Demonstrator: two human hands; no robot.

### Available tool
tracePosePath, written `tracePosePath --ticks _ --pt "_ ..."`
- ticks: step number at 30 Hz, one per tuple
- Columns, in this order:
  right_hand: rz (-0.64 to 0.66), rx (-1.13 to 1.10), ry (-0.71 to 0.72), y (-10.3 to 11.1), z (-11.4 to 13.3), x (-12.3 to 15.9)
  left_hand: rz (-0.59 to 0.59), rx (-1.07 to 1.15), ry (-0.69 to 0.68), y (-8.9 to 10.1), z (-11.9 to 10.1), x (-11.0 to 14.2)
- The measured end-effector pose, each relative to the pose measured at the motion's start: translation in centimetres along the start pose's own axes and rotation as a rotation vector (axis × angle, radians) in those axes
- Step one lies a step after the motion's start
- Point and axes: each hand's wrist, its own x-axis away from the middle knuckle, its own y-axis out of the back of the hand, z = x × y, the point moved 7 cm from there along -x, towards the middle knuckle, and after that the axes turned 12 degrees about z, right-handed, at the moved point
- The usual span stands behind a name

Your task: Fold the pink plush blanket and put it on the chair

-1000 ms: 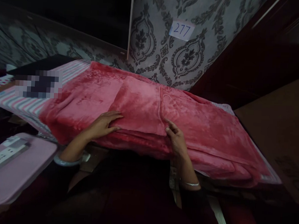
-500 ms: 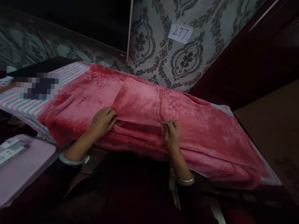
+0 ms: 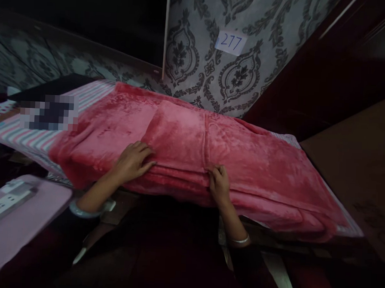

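A plush pink-red blanket (image 3: 256,164) is spread over a long surface, with a squarish folded section lying on its middle. My left hand (image 3: 132,160) rests at the left front corner of that section, its thumb apart from the fingers and nothing gripped. At the right front corner, my right hand (image 3: 220,184) pinches the blanket's edge between thumb and fingertips. Between the two hands the front edge lies nearly flat over the layers below.
Under the blanket, a striped cloth (image 3: 41,138) shows at the left end. A power strip (image 3: 5,205) lies on a pale pink board (image 3: 27,225) at lower left. Behind are a dark screen (image 3: 89,22) and a wall paper marked 277 (image 3: 231,43). A cardboard box (image 3: 359,165) stands right.
The raised front edge of the folded section has come down toward me, closing the gap beneath it. My left fingers have let go and spread; my right hand moved slightly nearer, still pinching.
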Motion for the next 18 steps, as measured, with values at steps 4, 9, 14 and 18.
tracePosePath --ticks 4,9,14,18 --pt "-0.011 -0.011 -0.009 0.5 0.5 -0.4 0.026 0.047 -0.115 -1.3 -4.2 -2.7" --pt "-0.003 -0.029 -0.044 0.7 0.5 -0.5 0.080 0.046 -0.231 -4.0 -8.5 -5.8" --pt "-0.009 -0.029 -0.043 0.4 0.7 -1.1 0.106 0.005 -0.239 -4.9 -10.7 -8.0" --pt "-0.032 -0.035 -0.010 0.7 1.3 -1.4 0.144 0.022 -0.230 -5.4 -12.0 -9.9"
